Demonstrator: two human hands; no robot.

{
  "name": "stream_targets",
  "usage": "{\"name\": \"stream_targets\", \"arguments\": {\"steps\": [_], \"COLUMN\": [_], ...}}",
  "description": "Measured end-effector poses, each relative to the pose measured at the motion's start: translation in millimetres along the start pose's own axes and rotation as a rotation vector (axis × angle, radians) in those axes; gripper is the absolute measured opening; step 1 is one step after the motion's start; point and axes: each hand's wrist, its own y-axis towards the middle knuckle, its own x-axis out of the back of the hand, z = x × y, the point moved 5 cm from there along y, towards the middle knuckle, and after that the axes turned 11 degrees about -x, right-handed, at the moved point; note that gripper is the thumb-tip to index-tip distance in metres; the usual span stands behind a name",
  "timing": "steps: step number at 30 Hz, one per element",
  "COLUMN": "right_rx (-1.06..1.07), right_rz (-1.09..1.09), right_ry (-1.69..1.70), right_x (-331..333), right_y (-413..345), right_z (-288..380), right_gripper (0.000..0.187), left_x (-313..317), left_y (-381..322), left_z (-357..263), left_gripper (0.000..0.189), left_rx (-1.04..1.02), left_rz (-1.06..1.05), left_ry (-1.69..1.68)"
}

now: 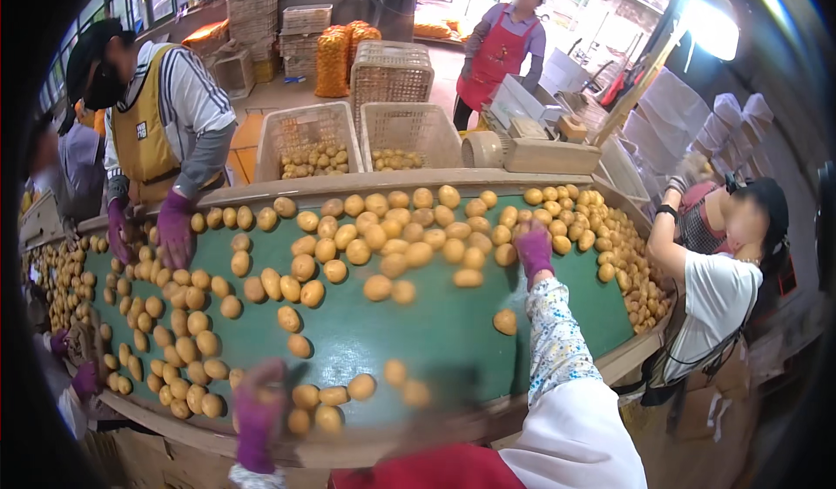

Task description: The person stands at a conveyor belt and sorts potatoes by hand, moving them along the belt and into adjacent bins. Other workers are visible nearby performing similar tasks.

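My right hand (pixel 534 247), in a purple glove and a floral sleeve, reaches across the green conveyor belt (pixel 418 322). Its fingers are curled among potatoes (pixel 505 254) near the far side; their undersides are hidden, so I cannot tell whether they grip one. A lone potato (pixel 505 322) lies left of that forearm. Blurred by motion, my left hand (pixel 257 407) is above the near edge, also gloved in purple. Close to it on the right sits a small group of potatoes (pixel 334 395). Whether it holds anything is unclear. Two potatoes (pixel 405 382) farther right look blurred.
A wooden rim (pixel 392 179) borders the belt. Behind it stand two plastic crates (pixel 310 126) partly filled with potatoes, and a motor (pixel 483 149). Potatoes pile up at the right end (pixel 637 273). A co-worker's gloved hands (pixel 175 231) are at the far left side; another person (pixel 712 280) stands right.
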Motion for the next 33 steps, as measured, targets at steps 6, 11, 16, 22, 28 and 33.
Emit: {"name": "stream_targets", "arguments": {"steps": [6,11,16,22,28,33], "right_rx": [0.067,0.018,-0.054,0.121,0.443,0.111], "right_rz": [0.418,0.212,0.448,0.592,0.539,1.562], "right_ry": [0.571,0.439,0.145,0.141,0.359,1.467], "right_x": [73.5,65.0,20.9,45.9,48.6,106.8], "right_y": [-42.7,37.4,80.4,33.3,-80.9,-75.3], "right_z": [132.5,158.7,179.0,201.2,281.8,358.6], "right_gripper": [0.011,0.029,0.033,0.034,0.049,0.057], "left_x": [-183.6,-186.0,-102.0,48.9,-7.8,-37.3], "left_y": [-31.8,-23.3,-14.8,24.7,2.5,-33.5], "left_z": [8.4,25.3,63.0,143.4,52.0,79.2], "left_gripper": [0.059,0.056,0.054,0.039,0.033,0.046], "left_rx": [-0.129,-0.137,-0.265,0.065,0.072,-0.011], "left_rz": [0.709,0.753,0.497,-0.091,0.499,0.579], "left_ry": [-0.274,-0.327,-0.043,-0.083,-0.324,-0.148]}}
